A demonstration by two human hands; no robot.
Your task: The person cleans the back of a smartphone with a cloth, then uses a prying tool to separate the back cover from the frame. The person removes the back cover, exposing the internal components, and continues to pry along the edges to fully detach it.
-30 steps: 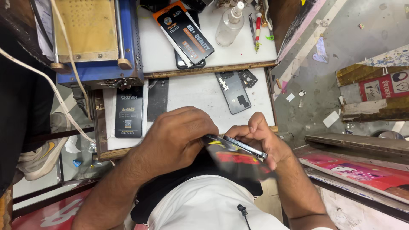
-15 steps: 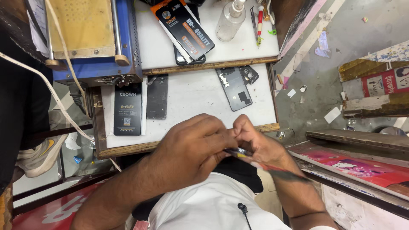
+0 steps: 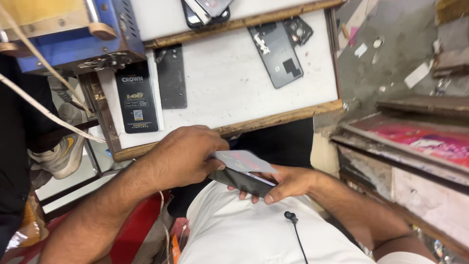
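My left hand (image 3: pixel 188 154) and my right hand (image 3: pixel 286 182) meet over my lap, just in front of the white worktop (image 3: pixel 229 83). Between them is a dark phone (image 3: pixel 242 181), resting in my right palm. My left fingers pinch a thin grey sheet (image 3: pixel 244 161) that lifts off the phone's top face at an angle. A dark phone back cover (image 3: pixel 276 54) with a camera cut-out lies on the worktop at the far right. A flat dark panel (image 3: pixel 171 76) and a black battery pack (image 3: pixel 136 98) lie at the left.
A blue machine with a wooden frame (image 3: pixel 73 34) stands at the back left, pale cables running from it. A shoe (image 3: pixel 61 154) shows below the table at left. Cluttered wooden shelves (image 3: pixel 415 137) lie to the right. An earphone wire (image 3: pixel 293 225) hangs on my white shirt.
Both hands have dropped from the table edge down to my lap. The thin tool seen before is gone from view; the hands now hold a phone with a sheet peeling off.
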